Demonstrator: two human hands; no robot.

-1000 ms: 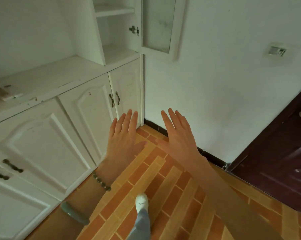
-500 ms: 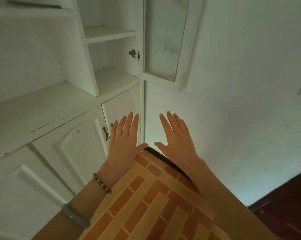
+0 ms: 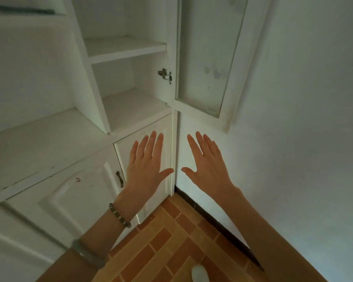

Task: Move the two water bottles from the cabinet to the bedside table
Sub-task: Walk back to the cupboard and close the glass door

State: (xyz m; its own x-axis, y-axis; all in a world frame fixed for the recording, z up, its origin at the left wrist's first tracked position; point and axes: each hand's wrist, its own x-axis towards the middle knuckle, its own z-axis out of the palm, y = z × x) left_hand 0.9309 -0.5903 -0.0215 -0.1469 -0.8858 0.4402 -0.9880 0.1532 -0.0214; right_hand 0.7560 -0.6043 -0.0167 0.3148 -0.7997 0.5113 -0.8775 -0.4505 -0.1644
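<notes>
A white cabinet (image 3: 90, 82) fills the left half of the view, its tall right compartment standing open. The two shelves (image 3: 126, 47) I can see inside it hold nothing; no water bottle shows anywhere. My left hand (image 3: 147, 165) is spread flat, palm down, in front of the lower cabinet door. My right hand (image 3: 208, 165) is spread the same way beside it, in front of the white wall. Both hands hold nothing. The bedside table is out of view.
The glass-paned cabinet door (image 3: 208, 58) is swung open against the white wall (image 3: 293, 139) on the right. A wide white counter ledge (image 3: 39, 143) runs left above lower doors with dark handles (image 3: 119, 179). Orange brick-pattern floor (image 3: 171, 247) lies below, my shoe (image 3: 200, 273) at the bottom edge.
My view has tilted up and closer to the cabinet, bringing more of the open shelves into sight. The dark door on the right has left the view. My hands stay spread and apart.
</notes>
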